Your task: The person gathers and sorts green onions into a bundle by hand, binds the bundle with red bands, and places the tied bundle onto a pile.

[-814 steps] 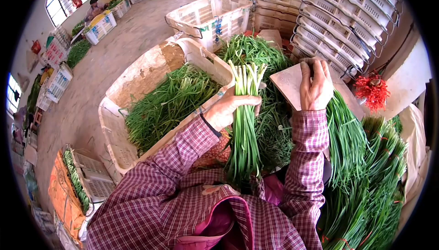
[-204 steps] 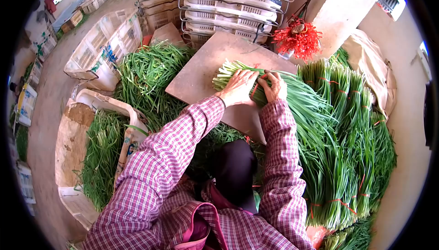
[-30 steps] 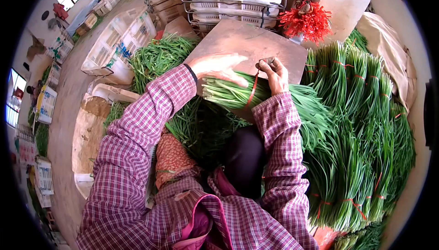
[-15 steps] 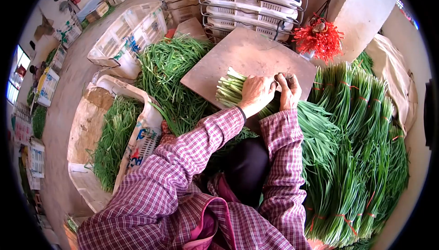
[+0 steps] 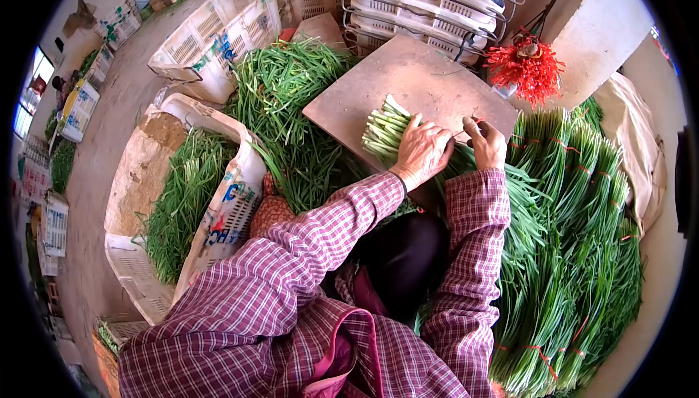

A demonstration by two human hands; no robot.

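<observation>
A bunch of green chives (image 5: 386,130) lies on the brown board (image 5: 378,81), its pale cut ends pointing up and left. My left hand (image 5: 422,152) is closed round the stalks from above. Just to the right, my right hand (image 5: 486,143) has its fingers pinched together, and a bit of red tie (image 5: 477,120) shows at the fingertips. Most of the tie is hidden. The bunch's long leaves (image 5: 526,205) trail below and right of my right wrist.
Chive bundles with red ties (image 5: 575,238) are heaped on the right. Loose chives (image 5: 291,85) lie left of the board, beside a white crate (image 5: 244,158) holding more. Red ties (image 5: 526,69) hang by the pillar. Stacked white crates (image 5: 422,5) stand behind.
My right hand has moved right, away from my left hand, which still grips the chives. The view has shifted slightly, so the surroundings sit differently in it.
</observation>
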